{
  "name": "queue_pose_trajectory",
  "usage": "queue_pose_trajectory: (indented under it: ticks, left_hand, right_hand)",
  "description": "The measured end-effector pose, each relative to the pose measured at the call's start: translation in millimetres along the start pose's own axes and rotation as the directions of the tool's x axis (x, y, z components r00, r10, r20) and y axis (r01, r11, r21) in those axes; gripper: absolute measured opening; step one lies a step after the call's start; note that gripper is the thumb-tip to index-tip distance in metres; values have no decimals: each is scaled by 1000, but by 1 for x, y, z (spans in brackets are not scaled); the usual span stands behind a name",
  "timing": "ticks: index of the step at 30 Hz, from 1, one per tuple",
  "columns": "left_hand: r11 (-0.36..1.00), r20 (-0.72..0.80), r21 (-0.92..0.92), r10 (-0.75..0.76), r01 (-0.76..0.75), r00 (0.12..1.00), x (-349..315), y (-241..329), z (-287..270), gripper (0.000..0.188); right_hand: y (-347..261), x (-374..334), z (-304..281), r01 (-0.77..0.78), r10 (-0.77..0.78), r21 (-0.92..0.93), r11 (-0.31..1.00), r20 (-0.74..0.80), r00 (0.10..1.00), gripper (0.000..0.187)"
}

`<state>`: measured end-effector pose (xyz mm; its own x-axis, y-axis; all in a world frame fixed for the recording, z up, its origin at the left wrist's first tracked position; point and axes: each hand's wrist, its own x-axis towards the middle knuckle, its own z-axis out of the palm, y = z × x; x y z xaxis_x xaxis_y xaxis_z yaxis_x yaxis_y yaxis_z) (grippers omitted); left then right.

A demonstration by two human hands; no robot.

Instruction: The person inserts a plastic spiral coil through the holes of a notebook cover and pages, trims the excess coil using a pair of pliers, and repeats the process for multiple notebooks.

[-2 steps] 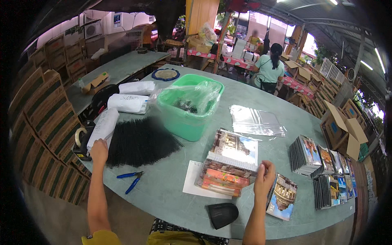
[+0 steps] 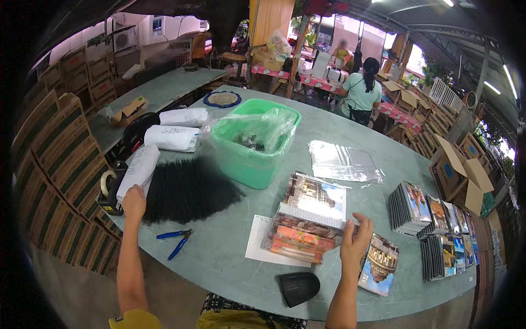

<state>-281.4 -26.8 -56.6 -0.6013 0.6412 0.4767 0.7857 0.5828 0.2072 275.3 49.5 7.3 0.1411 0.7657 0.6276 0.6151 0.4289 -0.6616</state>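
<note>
My left hand [image 2: 133,203] reaches to the table's left side, its fingers drawn together at the near end of a white wrapped roll [image 2: 139,166]. Beside it fans a heap of black spiral binding coils [image 2: 189,191]. What those fingers hold, if anything, is hidden. My right hand [image 2: 356,241] is open, fingers apart, at the right edge of a stack of spiral notebooks [image 2: 315,200] with building photos on them. Below the stack shows a white sheet [image 2: 256,241]. Another spiral notebook [image 2: 379,266] lies partly behind my right wrist.
Blue-handled pliers [image 2: 176,241] and a black block-like object [image 2: 299,289] lie near the front edge. A green bin [image 2: 249,171] with a plastic liner stands mid-table, clear sleeves [image 2: 342,162] to its right. Notebook piles [image 2: 408,208] fill the right end. Cartons [image 2: 66,181] rise at left.
My right hand's fingers have lifted and spread slightly away from the notebook stack's edge. My left hand has barely moved.
</note>
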Motion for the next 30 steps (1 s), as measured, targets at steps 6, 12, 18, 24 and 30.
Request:
queue_pose_trajectory:
  ticks: [6,12,18,24,30]
  left_hand:
    - [740,268,-652,24,163,963,-22,49,-4,17]
    - [35,362,-932,24,361,932,-10,64,-65,6]
    - [45,-9,-999,-19,-8,1000,-16,134,-100,23]
    - [-161,56,-980,336,115,940,-82,233,-81,32]
    - [52,31,-999,499,6,866,-81,242,-39,22]
  right_hand:
    - [-68,4,54,424,-354,-149,893,351,867,29]
    - [-40,-22,57,651,-615,-57,757,277,739,30]
    - [-35,-24,54,740,-725,-35,672,173,667,22]
    - [-81,-16,77,461,-380,-285,840,297,876,31]
    - [-69,-13,84,442,-378,-297,846,248,892,36]
